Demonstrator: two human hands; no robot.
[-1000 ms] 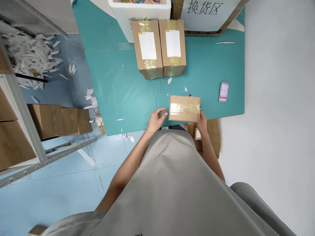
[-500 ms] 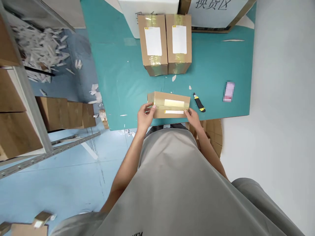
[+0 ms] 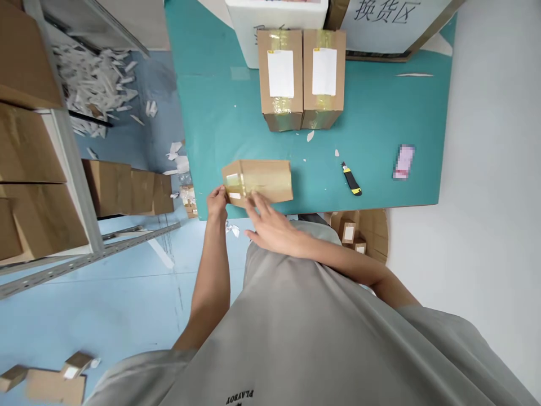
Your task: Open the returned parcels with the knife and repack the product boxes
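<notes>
A cardboard box (image 3: 268, 177) with clear yellowish tape lies near the front edge of the table. White label pieces show at its left end. My left hand (image 3: 217, 202) is closed, its fingers pinching the lower left corner of this box. Reaching across from the right, my right hand (image 3: 273, 226) has its fingers stretched out, the fingertips touching the box's near side by the tape. To the right of the box lies a black and yellow utility knife (image 3: 351, 179).
Two taped cartons (image 3: 281, 73) with white labels stand side by side farther back, before a white bin (image 3: 249, 42) and a large marked box (image 3: 380, 28). A blurred pink item (image 3: 404, 162) lies at right. Shelving with boxes (image 3: 31, 135) stands at left.
The box has moved left and been turned, its labels now at the left end. My right hand has let go of the right end and crossed left to its near side.
</notes>
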